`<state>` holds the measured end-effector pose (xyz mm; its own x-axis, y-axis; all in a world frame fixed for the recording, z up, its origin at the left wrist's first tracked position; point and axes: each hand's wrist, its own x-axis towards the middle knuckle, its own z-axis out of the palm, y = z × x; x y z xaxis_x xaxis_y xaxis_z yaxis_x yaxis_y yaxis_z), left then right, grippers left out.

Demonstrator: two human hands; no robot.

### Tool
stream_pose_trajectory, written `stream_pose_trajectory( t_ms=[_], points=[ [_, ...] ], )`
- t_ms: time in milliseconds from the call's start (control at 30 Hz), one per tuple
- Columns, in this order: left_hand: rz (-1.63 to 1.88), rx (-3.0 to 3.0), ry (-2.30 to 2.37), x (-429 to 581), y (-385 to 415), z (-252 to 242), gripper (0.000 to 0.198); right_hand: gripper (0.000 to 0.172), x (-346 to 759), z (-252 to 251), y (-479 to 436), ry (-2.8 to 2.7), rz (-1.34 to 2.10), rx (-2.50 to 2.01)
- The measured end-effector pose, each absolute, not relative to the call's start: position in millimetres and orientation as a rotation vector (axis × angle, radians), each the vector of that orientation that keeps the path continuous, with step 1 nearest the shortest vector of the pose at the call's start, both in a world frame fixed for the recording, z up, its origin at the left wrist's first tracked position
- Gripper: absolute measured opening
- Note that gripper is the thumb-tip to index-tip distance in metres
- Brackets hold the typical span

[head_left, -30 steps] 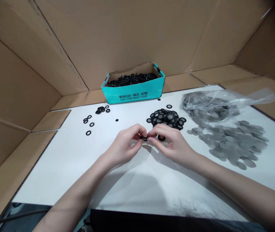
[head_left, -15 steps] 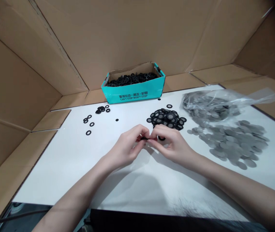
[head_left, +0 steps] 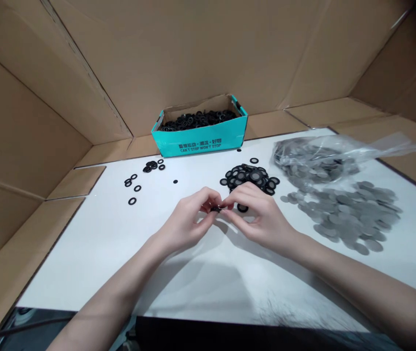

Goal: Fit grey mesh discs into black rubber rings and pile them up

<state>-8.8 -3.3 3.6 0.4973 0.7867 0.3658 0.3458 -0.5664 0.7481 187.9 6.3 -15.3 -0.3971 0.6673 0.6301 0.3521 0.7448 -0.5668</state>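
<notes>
Between both hands, just above the white tabletop, is a small black ring (head_left: 215, 209), mostly covered by fingers. My left hand (head_left: 189, 217) is closed, pinching its left side with thumb and fingers. The closed fingertips of my right hand (head_left: 257, 214) meet its right edge; a thin light sliver shows there, too small to name. Right behind my right hand lies a pile of black rings with grey discs in them (head_left: 255, 176). One more black ring (head_left: 242, 208) lies beside my right fingers, partly hidden.
A turquoise box (head_left: 202, 141) full of black rings stands at the back. Several loose rings (head_left: 132, 201) lie left. On the right, grey discs (head_left: 346, 214) spread in front of a clear plastic bag (head_left: 317, 158) of discs. Cardboard walls (head_left: 193, 48) enclose the table.
The ring has tilted between my fingers, and less of it shows at my right fingertips. Both hands stay in nearly the same place; the whole view has shifted slightly.
</notes>
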Motion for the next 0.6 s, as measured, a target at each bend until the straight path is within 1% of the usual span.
stream_pose_trajectory(
  t_ms=[233,367,600],
  points=[
    [0.974,2.14,0.917,-7.9,-4.3,4.2,0.014,0.012,187.1,-14.3,6.5,-2.03,0.457,-0.785],
    [0.959,2.104,0.937,-7.6,-5.7,5.9,0.016,0.015,187.1,-14.3,7.3,-2.044,0.488,-0.758],
    [0.937,2.082,0.907,-7.3,-6.9,9.0,0.018,0.016,186.1,-15.1,5.8,-2.037,0.423,-0.712]
  ],
)
